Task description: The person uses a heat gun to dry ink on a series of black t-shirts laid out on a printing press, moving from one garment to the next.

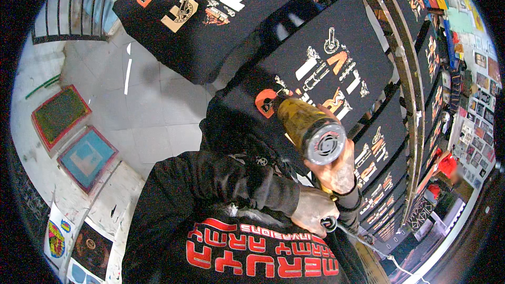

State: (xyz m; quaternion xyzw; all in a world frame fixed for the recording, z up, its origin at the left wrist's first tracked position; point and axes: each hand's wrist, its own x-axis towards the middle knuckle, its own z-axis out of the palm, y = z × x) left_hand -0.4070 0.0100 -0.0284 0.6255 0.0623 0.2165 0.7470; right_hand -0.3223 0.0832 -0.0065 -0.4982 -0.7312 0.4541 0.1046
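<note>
As your right grip (339, 172) holds the heat gun (309, 129) and your left grip (311, 212) a cord (388, 256), you're likely drying the black shirt (321, 73); next, aim steady.

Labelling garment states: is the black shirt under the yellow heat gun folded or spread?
Spread: the black shirt lies flat, its print facing up.
</note>
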